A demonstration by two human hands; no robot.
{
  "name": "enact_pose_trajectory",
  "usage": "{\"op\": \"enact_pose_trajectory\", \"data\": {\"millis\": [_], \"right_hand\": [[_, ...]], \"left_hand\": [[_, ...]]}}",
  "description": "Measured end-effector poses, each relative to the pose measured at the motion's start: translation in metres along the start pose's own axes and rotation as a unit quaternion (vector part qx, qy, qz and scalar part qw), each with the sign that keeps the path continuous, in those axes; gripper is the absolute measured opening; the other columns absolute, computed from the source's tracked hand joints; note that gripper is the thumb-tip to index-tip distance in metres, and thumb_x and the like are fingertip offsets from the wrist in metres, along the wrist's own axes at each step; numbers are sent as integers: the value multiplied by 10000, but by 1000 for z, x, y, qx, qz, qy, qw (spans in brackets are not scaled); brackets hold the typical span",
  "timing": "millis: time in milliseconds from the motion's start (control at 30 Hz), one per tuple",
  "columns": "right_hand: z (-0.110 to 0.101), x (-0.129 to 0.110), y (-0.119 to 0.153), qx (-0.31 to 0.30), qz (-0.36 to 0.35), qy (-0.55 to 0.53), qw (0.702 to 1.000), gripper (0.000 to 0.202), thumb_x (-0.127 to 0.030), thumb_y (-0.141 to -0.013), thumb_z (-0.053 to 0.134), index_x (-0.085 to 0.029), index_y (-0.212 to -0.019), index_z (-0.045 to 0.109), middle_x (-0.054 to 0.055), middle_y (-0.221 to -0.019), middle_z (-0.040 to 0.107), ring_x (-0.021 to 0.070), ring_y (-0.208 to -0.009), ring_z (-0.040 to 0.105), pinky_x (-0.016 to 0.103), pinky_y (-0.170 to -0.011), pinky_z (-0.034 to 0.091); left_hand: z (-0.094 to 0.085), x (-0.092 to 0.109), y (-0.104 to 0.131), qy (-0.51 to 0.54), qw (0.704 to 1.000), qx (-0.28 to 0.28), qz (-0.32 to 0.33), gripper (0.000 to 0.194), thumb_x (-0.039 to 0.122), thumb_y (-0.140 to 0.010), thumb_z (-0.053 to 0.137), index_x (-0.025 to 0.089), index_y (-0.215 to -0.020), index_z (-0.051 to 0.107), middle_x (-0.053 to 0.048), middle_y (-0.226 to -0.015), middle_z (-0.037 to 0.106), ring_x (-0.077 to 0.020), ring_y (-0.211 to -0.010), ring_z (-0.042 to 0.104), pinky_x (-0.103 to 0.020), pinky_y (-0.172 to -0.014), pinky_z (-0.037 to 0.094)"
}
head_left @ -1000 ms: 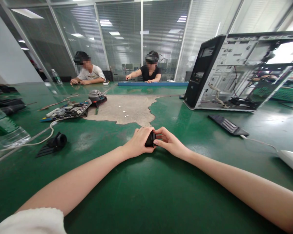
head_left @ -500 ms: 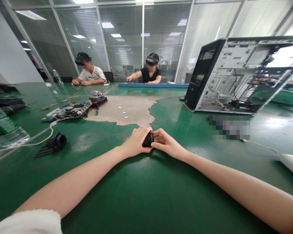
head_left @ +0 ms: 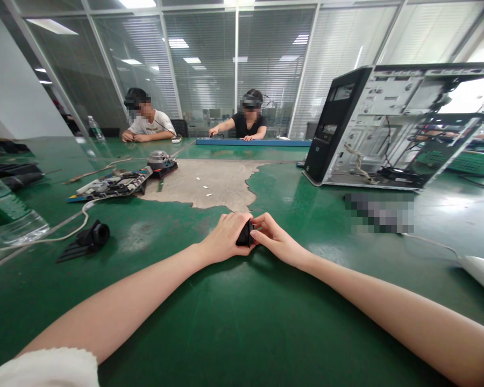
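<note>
Centrally, holding one small black blocky piece (head_left: 245, 234) between both hands, low at the table (head_left: 226, 322), just on the near side of a ragged tan bare patch (head_left: 221, 183). Closed round its left side with the fingers of the left hand (head_left: 223, 236), and so partly hidden by them. Curled at its right edge with the fingers and thumb of the right hand (head_left: 280, 239), touching. Cannot tell whether resting on the table.

Scattered on the patch: three small white scraps (head_left: 205, 187). To the left, one crowded circuit board (head_left: 111, 184), beside one round silver-and-black component (head_left: 161, 162); nearer, one black part with a round end (head_left: 92, 236). Counted too: two clear plastic bottles, one large at the left edge (head_left: 10, 215), one far off (head_left: 95, 129). To the right, one open black-and-silver computer case (head_left: 341, 123), blocking part of a green basket (head_left: 470, 156); nearer, one pixelated oblong object (head_left: 381, 214), unreadable. Across the table, two people (head_left: 151, 124) (head_left: 250, 122) by one long blue bar (head_left: 254, 142).
</note>
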State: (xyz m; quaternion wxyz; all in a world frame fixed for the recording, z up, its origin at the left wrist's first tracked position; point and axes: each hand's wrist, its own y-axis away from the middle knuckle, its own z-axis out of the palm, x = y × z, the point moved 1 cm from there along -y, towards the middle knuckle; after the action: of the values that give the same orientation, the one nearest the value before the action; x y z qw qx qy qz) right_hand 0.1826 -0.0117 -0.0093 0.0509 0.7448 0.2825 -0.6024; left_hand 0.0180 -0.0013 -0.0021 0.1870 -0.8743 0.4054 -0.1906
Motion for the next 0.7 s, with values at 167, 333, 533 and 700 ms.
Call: {"op": "enact_pose_trajectory", "data": {"millis": [167,333,533,700], "right_hand": [[1,-5,4,-9,-23,18,1000,181,-299,-812,528,-219,-932,418,-1,-892,524,125,-779,577,275,-681,487],[0,-4,3,20,-25,33,999,153,-344,-831,485,-211,-885,433,-10,-837,519,113,-728,551,264,-674,475],[1,0,1,31,-6,49,998,175,-350,-840,467,-217,-949,433,5,-867,517,134,-782,532,295,-720,477],[0,-5,5,-9,-31,60,998,167,-323,-841,476,-219,-963,427,4,-869,518,122,-754,530,274,-695,464]], "left_hand": [[-1,0,1,-22,1000,-4,8,540,305,-672,611,173,-1120,340,-87,-1090,514,-254,-970,477,-375,-812,341],[-3,3,1,-4,1000,-6,11,562,360,-675,606,180,-1130,329,-89,-1081,504,-257,-974,471,-384,-817,349],[-9,7,2,22,999,-25,11,551,411,-702,578,176,-1137,335,-86,-1041,501,-252,-943,469,-391,-814,357],[-9,5,2,19,999,-27,11,525,415,-727,546,183,-1148,335,-82,-1029,506,-250,-928,473,-384,-800,365]]}}
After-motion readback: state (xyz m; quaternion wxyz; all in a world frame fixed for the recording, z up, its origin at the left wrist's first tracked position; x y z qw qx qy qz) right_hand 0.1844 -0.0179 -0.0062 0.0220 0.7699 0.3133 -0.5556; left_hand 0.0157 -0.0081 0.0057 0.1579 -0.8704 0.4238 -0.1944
